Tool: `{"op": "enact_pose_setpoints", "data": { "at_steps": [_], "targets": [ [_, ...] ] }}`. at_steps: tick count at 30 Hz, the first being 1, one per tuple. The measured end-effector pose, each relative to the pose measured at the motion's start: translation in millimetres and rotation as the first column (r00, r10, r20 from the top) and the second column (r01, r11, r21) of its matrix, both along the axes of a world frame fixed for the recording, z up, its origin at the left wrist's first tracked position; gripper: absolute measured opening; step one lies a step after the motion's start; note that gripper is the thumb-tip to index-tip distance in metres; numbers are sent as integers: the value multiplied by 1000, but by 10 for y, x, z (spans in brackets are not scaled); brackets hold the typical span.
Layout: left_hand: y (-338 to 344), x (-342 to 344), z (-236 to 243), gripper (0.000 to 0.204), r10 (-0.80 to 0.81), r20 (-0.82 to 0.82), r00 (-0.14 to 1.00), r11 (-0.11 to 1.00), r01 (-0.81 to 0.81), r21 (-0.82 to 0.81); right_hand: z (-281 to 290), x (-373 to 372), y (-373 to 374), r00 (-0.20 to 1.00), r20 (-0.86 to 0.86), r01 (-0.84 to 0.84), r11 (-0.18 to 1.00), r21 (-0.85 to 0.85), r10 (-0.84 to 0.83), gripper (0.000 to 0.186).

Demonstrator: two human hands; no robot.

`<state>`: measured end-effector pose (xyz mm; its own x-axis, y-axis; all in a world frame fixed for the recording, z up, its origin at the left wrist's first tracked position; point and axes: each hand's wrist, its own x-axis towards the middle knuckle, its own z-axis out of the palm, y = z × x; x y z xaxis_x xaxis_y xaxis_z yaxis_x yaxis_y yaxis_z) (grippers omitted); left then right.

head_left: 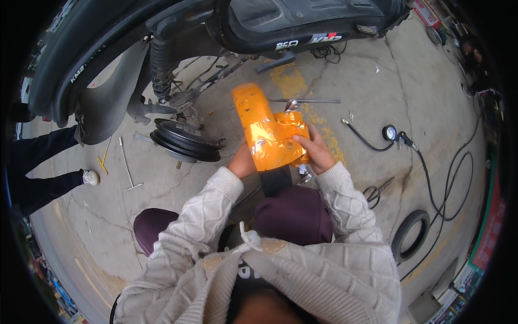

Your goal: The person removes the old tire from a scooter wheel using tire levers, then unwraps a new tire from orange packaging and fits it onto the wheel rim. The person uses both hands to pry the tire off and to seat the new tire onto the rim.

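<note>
Both hands hold a shiny orange plastic wrapper (272,135) in front of my knees. It is crumpled, with a long flap stretching away to the upper left. A flat black piece (275,180) shows just below its near edge; whether it belongs with the wrapper I cannot tell. My left hand (244,160) grips the left side, its fingers mostly hidden behind the film. On the right side, my right hand (319,152) pinches the film with the thumb on top. Left of the wrapper, a black wheel rim (186,141) with its axle lies on the concrete.
A black scooter (302,24) spans the far side. An air hose with a pressure gauge (389,133), scissors (380,193) and a black tyre (410,234) lie at right. Left are a T-handle wrench (127,164), a yellow tool (104,156) and another person's leg (54,189).
</note>
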<state>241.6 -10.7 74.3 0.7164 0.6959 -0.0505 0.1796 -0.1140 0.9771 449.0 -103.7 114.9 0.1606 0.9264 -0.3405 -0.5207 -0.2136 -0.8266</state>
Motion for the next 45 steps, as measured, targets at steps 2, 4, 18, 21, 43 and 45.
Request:
{"op": "enact_pose_setpoints", "data": {
  "at_steps": [2, 4, 18, 21, 43, 45],
  "targets": [
    [62, -230, 545, 34, 293, -314, 903, 841, -400, -364, 565, 229, 47, 993, 56, 103, 993, 59, -106, 65],
    [34, -359, 1095, 54, 566, -41, 823, 746, -533, -400, 1087, 203, 124, 987, 155, 37, 995, 98, -52, 64],
    [-74, -455, 700, 64, 520, -5, 854, 705, -432, -562, 274, 75, 304, 937, 218, -261, 962, -83, 273, 67],
    [-185, -16, 81, 57, 475, 110, 873, 763, -346, -545, -203, -205, 135, 921, -289, -300, 948, -104, 260, 81],
    [83, -328, 681, 58, 648, -5, 762, 526, -453, -720, 417, -211, 461, 920, 133, -320, 904, -284, 368, 57],
    [71, -269, 299, 60, 580, 129, 805, 615, -329, -717, -102, -347, 350, 784, -571, -408, 895, -177, 245, 53]
  ]
}}
